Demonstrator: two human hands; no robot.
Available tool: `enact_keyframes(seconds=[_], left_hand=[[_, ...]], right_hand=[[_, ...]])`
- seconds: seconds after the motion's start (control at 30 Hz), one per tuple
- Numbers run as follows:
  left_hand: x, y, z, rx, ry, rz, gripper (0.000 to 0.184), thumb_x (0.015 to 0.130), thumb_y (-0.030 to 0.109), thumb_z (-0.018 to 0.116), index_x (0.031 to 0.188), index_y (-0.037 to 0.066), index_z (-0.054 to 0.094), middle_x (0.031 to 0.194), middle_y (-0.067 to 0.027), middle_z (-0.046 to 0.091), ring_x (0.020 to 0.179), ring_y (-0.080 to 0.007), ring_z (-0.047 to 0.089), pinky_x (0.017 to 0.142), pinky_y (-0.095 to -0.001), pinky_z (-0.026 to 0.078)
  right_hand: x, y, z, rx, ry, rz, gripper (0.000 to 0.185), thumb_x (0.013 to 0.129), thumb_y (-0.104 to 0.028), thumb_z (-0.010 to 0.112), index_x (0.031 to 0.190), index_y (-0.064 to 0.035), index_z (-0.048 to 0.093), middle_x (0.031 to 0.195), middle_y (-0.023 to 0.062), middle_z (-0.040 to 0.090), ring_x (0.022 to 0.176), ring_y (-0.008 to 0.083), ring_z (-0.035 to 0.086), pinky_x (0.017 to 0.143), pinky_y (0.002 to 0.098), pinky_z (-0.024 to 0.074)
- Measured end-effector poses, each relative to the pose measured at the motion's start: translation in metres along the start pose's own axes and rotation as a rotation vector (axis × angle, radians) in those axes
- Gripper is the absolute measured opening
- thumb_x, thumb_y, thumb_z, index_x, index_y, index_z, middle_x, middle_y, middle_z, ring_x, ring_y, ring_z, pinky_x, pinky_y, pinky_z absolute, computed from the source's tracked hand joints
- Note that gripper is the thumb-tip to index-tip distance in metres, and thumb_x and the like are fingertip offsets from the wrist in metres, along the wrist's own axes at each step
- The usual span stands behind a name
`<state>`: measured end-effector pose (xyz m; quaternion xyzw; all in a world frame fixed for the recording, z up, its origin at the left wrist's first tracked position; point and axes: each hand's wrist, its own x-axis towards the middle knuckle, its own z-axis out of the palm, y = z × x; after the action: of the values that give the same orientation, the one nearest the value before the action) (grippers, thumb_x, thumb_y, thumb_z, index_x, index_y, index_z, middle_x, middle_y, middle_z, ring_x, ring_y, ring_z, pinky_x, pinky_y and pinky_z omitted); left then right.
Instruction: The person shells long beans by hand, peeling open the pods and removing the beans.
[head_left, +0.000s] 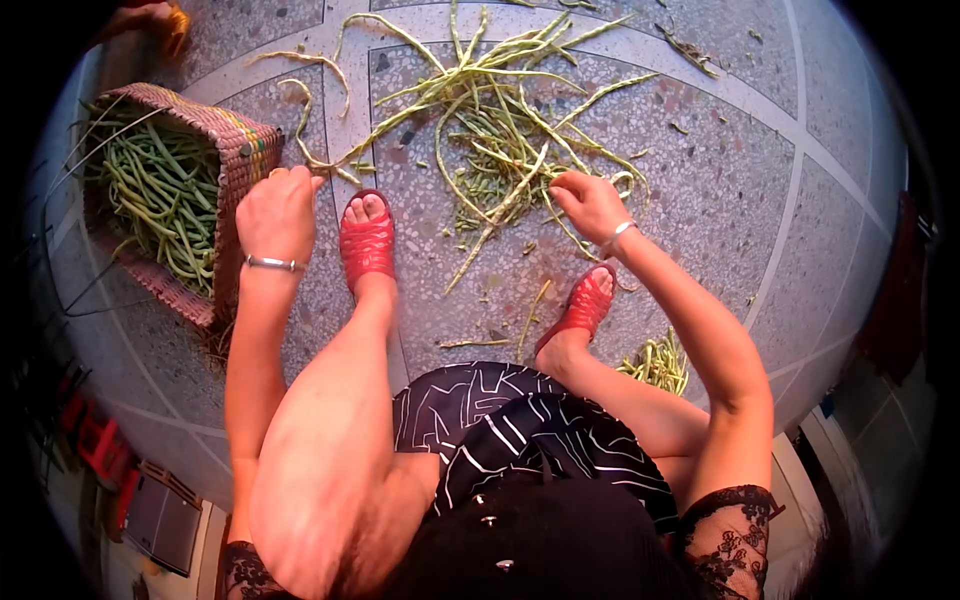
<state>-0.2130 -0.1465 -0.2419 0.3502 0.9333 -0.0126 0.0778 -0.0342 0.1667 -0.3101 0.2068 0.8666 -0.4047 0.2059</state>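
Floor (700, 170) opens rightward from the beans (500, 140), which overrun a tile's left edge; a bean-filled basket (247, 130) crowds the left. Beside it, the left hand (277, 215) curls into a loose fist; the right hand (593, 207), fingers nearly closed, bends over the heap's edge. Neither grip is discernible. Red sandals (368, 245) stand nearby.

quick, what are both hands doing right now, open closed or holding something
Left hand: curled closed beside the woven basket; contents, if any, hidden.
Right hand: fingers bent by the long beans; grip cannot be told.

Green beans (500, 150), some perhaps snapped, on floor (690, 220)
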Motion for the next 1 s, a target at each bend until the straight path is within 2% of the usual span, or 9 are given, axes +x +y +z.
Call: enact_keyframes(seconds=[0.07,0.2,0.43,0.53,0.77,0.8,0.9,0.93,1.0], left_hand=[[0.000,0.013,-0.034,-0.618,-0.342,-0.346,0.030,0.086,0.024,0.050,0.070,-0.001,0.055,0.069,-0.0143,0.058,0.054,-0.0277,0.052,0.049,-0.0309,0.039],[-0.006,0.015,-0.152,-1.426,-0.518,0.046,0.032,0.087,0.020,0.048,0.066,-0.003,0.055,0.058,-0.0065,0.052,0.051,-0.0170,0.050,0.053,-0.0291,0.039],[0.009,0.020,-0.059,0.023,-0.016,0.054,0.017,0.080,0.027,0.062,0.081,0.009,0.061,0.068,-0.0019,0.059,0.053,-0.0188,0.053,0.046,-0.0340,0.040],[-0.002,0.020,-0.068,-1.209,-0.282,-0.357,0.015,0.079,0.012,0.056,0.084,-0.002,0.058,0.071,-0.0092,0.056,0.060,-0.0123,0.049,0.055,-0.0204,0.037],[0.004,-0.015,-0.136,-2.459,-0.401,0.643,0.047,0.084,0.043,0.052,0.078,-0.003,0.059,0.063,-0.0101,0.054,0.045,-0.0093,0.044,0.039,-0.0217,0.032],[-0.003,-0.014,-0.118,-2.616,-0.393,0.485,0.043,0.086,0.040,0.051,0.083,-0.002,0.058,0.062,-0.0079,0.052,0.043,-0.0089,0.042,0.040,-0.0212,0.032],[0.009,0.000,-0.046,-1.324,-0.344,-0.371,0.031,0.084,0.033,0.052,0.086,0.003,0.058,0.067,-0.0044,0.055,0.051,-0.0138,0.052,0.050,-0.0256,0.042],[-0.004,0.005,-0.014,-0.443,-0.143,-0.207,0.029,0.082,0.031,0.053,0.088,0.004,0.059,0.075,-0.0117,0.061,0.062,-0.0256,0.059,0.056,-0.0334,0.046],[-0.012,0.005,-0.003,-0.333,-0.398,-0.202,0.028,0.080,0.032,0.055,0.090,0.005,0.059,0.085,-0.0153,0.061,0.075,-0.0328,0.059,0.065,-0.0396,0.047]], right_hand=[[0.007,-0.001,0.014,0.038,0.051,0.058,0.018,0.079,-0.021,0.056,0.087,-0.0063,0.062,0.080,0.0135,0.062,0.075,0.0294,0.060,0.068,0.0367,0.0461],[0.030,-0.009,0.027,0.129,0.128,0.103,0.019,0.079,-0.021,0.055,0.087,-0.0055,0.062,0.080,0.0143,0.063,0.075,0.0273,0.061,0.068,0.0348,0.0467],[0.091,-0.048,0.024,0.031,0.364,-0.090,0.019,0.079,-0.018,0.054,0.093,-0.0078,0.061,0.093,0.0130,0.059,0.087,0.0278,0.057,0.076,0.0359,0.0453],[0.119,-0.064,0.020,-0.146,0.378,-0.204,0.024,0.079,-0.018,0.054,0.101,-0.0116,0.058,0.107,0.0119,0.055,0.096,0.0281,0.054,0.080,0.0372,0.0449],[0.126,-0.083,0.027,-0.550,0.219,-0.304,0.041,0.072,-0.007,0.053,0.112,-0.0158,0.051,0.100,0.0145,0.051,0.093,0.0303,0.052,0.074,0.0394,0.0471],[0.118,-0.085,0.028,-0.558,0.180,-0.273,0.034,0.070,-0.006,0.054,0.103,-0.0116,0.054,0.096,0.0141,0.051,0.091,0.0300,0.053,0.072,0.0400,0.0473],[0.098,-0.076,0.029,-0.624,0.136,-0.235,0.018,0.070,-0.007,0.054,0.088,-0.0078,0.055,0.087,0.0134,0.052,0.085,0.0300,0.054,0.069,0.0408,0.0476],[0.094,-0.067,0.030,-0.617,0.131,-0.235,0.014,0.071,-0.007,0.053,0.085,-0.0070,0.054,0.086,0.0135,0.052,0.083,0.0302,0.054,0.068,0.0410,0.0475],[0.097,-0.065,0.032,-0.575,0.181,-0.250,0.010,0.072,-0.009,0.053,0.081,-0.0061,0.054,0.083,0.0137,0.052,0.081,0.0308,0.054,0.067,0.0413,0.0473]])
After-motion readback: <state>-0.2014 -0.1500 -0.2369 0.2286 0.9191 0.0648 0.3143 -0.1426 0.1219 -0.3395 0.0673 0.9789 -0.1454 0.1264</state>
